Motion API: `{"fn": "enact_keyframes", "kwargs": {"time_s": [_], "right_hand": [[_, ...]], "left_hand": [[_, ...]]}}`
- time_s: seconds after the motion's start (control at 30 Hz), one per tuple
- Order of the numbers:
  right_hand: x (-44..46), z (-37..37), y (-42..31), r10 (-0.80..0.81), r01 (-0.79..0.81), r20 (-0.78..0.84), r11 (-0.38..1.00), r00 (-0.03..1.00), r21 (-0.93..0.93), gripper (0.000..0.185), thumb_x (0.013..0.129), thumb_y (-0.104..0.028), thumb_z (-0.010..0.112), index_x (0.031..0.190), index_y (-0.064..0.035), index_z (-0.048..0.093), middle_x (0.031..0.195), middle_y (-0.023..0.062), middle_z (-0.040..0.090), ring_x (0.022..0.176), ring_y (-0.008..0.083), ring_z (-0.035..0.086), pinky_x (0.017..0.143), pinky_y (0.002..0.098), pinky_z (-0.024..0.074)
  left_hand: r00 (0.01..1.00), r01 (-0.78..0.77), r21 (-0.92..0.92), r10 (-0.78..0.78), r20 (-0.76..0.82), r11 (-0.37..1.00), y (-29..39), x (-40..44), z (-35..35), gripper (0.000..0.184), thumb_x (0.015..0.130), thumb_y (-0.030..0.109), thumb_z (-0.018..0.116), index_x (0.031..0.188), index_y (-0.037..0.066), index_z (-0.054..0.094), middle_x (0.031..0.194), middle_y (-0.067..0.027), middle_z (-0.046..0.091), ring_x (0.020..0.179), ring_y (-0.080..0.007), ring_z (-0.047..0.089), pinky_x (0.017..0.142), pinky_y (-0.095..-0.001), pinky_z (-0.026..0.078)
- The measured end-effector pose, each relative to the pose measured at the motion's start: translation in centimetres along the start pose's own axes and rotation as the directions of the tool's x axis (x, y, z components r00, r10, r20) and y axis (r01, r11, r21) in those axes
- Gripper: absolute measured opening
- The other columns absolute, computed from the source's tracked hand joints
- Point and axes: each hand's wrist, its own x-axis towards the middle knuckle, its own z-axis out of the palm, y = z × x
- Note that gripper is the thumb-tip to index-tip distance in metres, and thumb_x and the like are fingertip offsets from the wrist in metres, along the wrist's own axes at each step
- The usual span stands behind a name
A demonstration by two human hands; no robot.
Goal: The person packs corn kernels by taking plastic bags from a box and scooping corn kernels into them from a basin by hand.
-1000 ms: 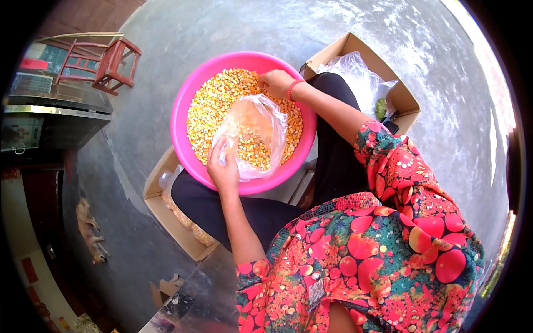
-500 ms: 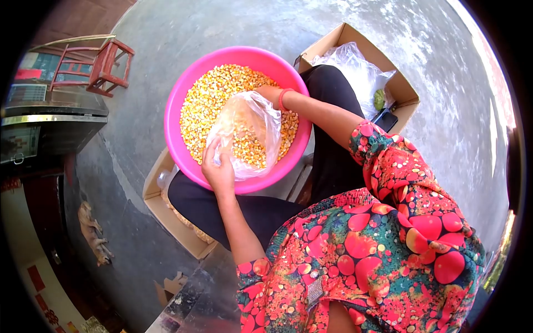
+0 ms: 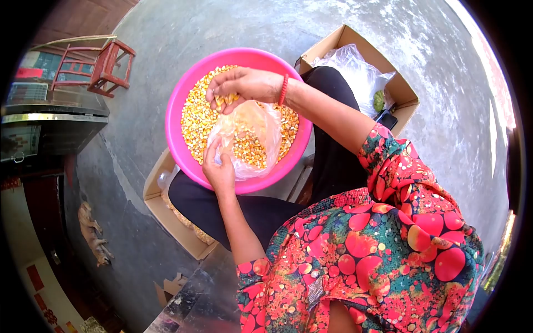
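A pink basin full of yellow corn kernels rests on my lap. Inside it, a clear plastic bag lies with its mouth open and some kernels in it. The near left edge of that bag is pinched in my left hand, thumb and fingers closed on the film. My right hand, with a red band at the wrist, hovers over the basin beside the bag's mouth. Its fingers are curled round a handful of corn kernels, visible at the fingertips.
A cardboard box beyond my right knee holds plastic bags, a green item and a dark phone. Another cardboard box with filled bags stands by my left leg. Farther left are a wooden chair and a dog lying down.
My right hand has risen out of the corn behind the bag and moved left, bringing up a handful of kernels. My left hand keeps its hold on the bag.
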Motion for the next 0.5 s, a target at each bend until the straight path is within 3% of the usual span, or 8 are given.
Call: {"fn": "enact_keyframes", "kwargs": {"time_s": [0.03, 0.1, 0.17, 0.27, 0.3, 0.33, 0.43, 0.5], "right_hand": [[-0.4, 1.1, -0.4, 0.017, -0.013, 0.06, 0.998, 0.998, -0.067, 0.017, 0.091, -0.013, 0.046, 0.097, -0.0034, 0.059, 0.086, 0.0023, 0.059, 0.087, 0.0086, 0.055, 0.074, 0.0241, 0.0489], [0.2, 1.3, 0.5, -0.012, 0.153, 0.314, 0.891, 0.949, -0.428, 0.019, 0.091, -0.015, 0.047, 0.097, -0.0024, 0.06, 0.089, 0.0014, 0.06, 0.088, 0.01, 0.056, 0.075, 0.0273, 0.0485], [0.1, 1.2, 1.3, -0.087, 0.262, 0.337, 0.813, 0.937, -0.519, 0.019, 0.088, -0.015, 0.05, 0.095, -0.002, 0.062, 0.09, 0.0041, 0.064, 0.086, 0.0143, 0.059, 0.074, 0.0307, 0.0486], [1.6, -2.1, 3.0, -0.318, 0.216, 0.067, 0.461, 0.946, -0.861, 0.016, 0.08, -0.014, 0.056, 0.089, -0.0056, 0.066, 0.082, 0.0122, 0.066, 0.079, 0.0238, 0.064, 0.072, 0.0326, 0.0498], [1.9, -3.6, 3.7, -0.363, 0.061, -0.091, 0.387, 0.927, -0.92, 0.017, 0.078, -0.02, 0.055, 0.086, -0.0097, 0.067, 0.082, 0.0113, 0.066, 0.077, 0.0283, 0.062, 0.071, 0.038, 0.0488], [2.3, -5.4, 4.8, -0.347, -0.047, -0.171, 0.337, 0.922, -0.94, 0.017, 0.078, -0.02, 0.053, 0.082, -0.0091, 0.066, 0.082, 0.0111, 0.065, 0.076, 0.0292, 0.062, 0.07, 0.0399, 0.0486], [2.1, -9.5, 8.9, -0.267, -0.259, -0.316, 0.228, 0.91, -0.939, 0.021, 0.079, -0.023, 0.052, 0.092, -0.0113, 0.064, 0.08, 0.0142, 0.064, 0.079, 0.0298, 0.062, 0.072, 0.0413, 0.0487], [1.5, -8.9, 10.6, -0.277, -0.197, -0.249, 0.204, 0.928, -0.959, 0.024, 0.079, -0.024, 0.052, 0.096, -0.0123, 0.063, 0.081, 0.0153, 0.064, 0.082, 0.0304, 0.062, 0.073, 0.0417, 0.0488]], "left_hand": [[1.0, -0.007, -0.012, 0.007, 0.004, 1.0, 0.0, 0.0, 0.0, 0.037, 0.068, -0.006, 0.046, 0.101, -0.003, 0.062, 0.099, -0.0164, 0.062, 0.096, -0.0277, 0.06, 0.087, -0.0356, 0.044], [1.0, 0.009, -0.021, -0.009, 0.001, 1.0, 0.3, -0.1, -0.1, 0.037, 0.068, -0.006, 0.046, 0.101, -0.003, 0.062, 0.099, -0.0162, 0.062, 0.096, -0.0275, 0.059, 0.087, -0.0355, 0.044], [1.0, 0.023, -0.032, -0.023, 0.002, 0.999, 0.4, -0.1, -0.2, 0.037, 0.068, -0.006, 0.046, 0.101, -0.003, 0.062, 0.099, -0.016, 0.062, 0.097, -0.0272, 0.059, 0.088, -0.0353, 0.044], [0.998, 0.044, -0.031, -0.042, 0.051, 0.999, 0.2, -0.1, -0.2, 0.04, 0.069, -0.007, 0.044, 0.105, -0.004, 0.061, 0.105, -0.0138, 0.062, 0.103, -0.0216, 0.057, 0.093, -0.0313, 0.04], [0.999, 0.023, -0.027, -0.023, 0.025, 0.999, 0.3, -0.2, -0.1, 0.039, 0.068, -0.007, 0.045, 0.103, -0.003, 0.061, 0.102, -0.0143, 0.062, 0.1, -0.024, 0.058, 0.09, -0.0329, 0.042], [1.0, 0.001, -0.023, -0.001, 0.0, 1.0, 0.3, -0.1, 0.0, 0.038, 0.068, -0.007, 0.045, 0.101, -0.002, 0.062, 0.099, -0.0148, 0.062, 0.097, -0.0263, 0.059, 0.088, -0.0346, 0.043], [1.0, -0.01, -0.004, 0.01, 0.001, 1.0, 0.3, -0.1, -0.1, 0.038, 0.068, -0.007, 0.044, 0.101, -0.002, 0.062, 0.099, -0.0145, 0.062, 0.096, -0.0262, 0.059, 0.088, -0.0345, 0.043], [1.0, -0.005, -0.007, 0.005, 0.0, 1.0, 0.3, -0.1, -0.1, 0.038, 0.068, -0.007, 0.044, 0.101, -0.002, 0.063, 0.098, -0.0146, 0.062, 0.096, -0.0262, 0.059, 0.087, -0.0345, 0.044]]}}
